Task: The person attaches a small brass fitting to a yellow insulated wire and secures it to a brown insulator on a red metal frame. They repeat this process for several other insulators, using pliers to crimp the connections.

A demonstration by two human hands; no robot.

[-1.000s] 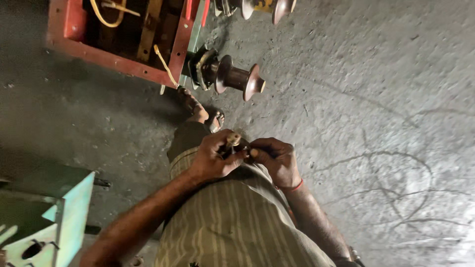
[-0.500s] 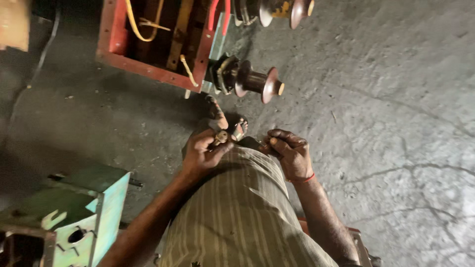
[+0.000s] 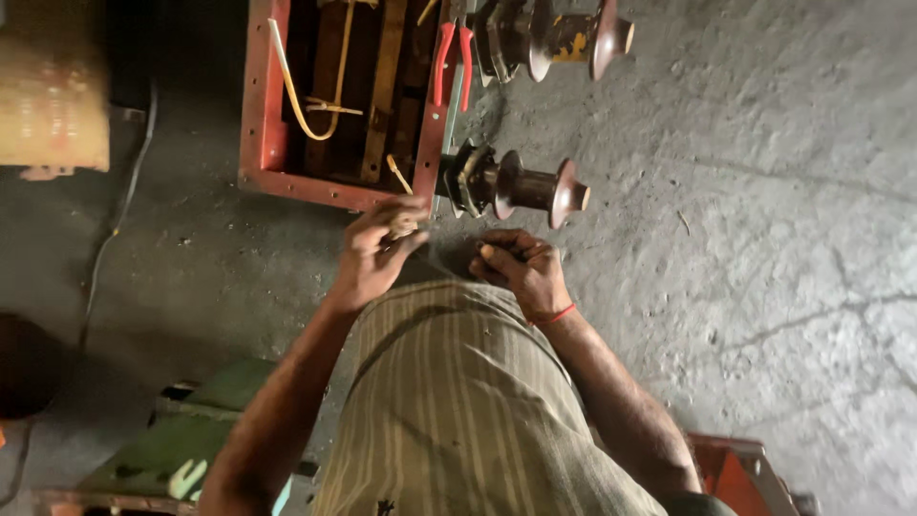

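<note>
Red-framed box (image 3: 263,143) now sits closer: left hand (image 3: 374,256) has parted from the curled right hand (image 3: 521,270), seemingly pinching a small part.

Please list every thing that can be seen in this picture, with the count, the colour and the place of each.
open metal box: one, red frame, top centre on the floor
yellow wires: a few, inside the box
pliers: one, red handles, on the box's right edge
ribbed insulators: two, dark brown, on the box's right side
green metal piece: one, bottom left
red metal part: one, bottom right
concrete floor: grey, cracked
left hand: holds a small part, unclear, near the box's rim
right hand: fingers curled, red wrist thread, below the nearer insulator
</note>
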